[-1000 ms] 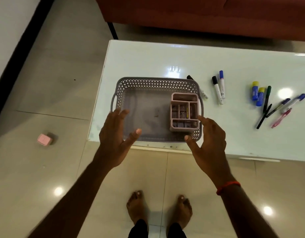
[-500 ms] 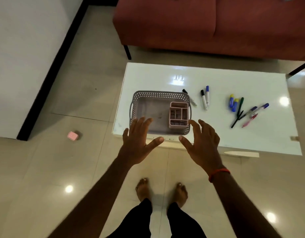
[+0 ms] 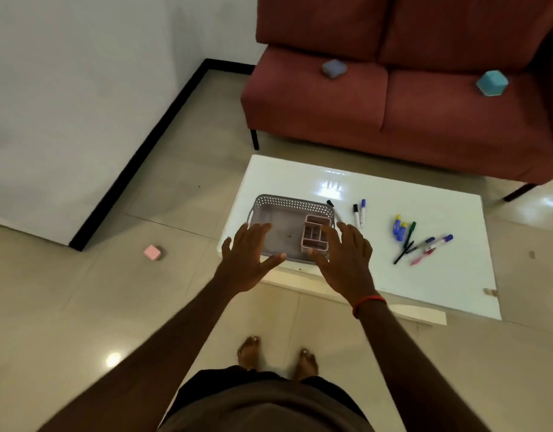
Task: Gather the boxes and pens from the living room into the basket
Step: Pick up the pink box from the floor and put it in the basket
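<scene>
Hands were both spread flat, fingers apart and holding nothing. The left hand [image 3: 250,260] hovered over the near left edge of the basket [image 3: 294,202] and the right hand [image 3: 347,260] over its near right corner; whether either touched it could not be told. The basket sat at the left end of the table [image 3: 440,282], with a pink organizer [image 3: 314,233] inside on its right. A black marker [image 3: 333,205] lay just beside the basket. Two markers [image 3: 359,212] lay near it, and two blue tubes [image 3: 399,227] and several pens [image 3: 424,247] lay farther right. A pink box [image 3: 152,253] lay on the floor [image 3: 82,307]. A grey box [image 3: 333,69] and a teal box [image 3: 491,83] lay on the sofa [image 3: 315,104].
</scene>
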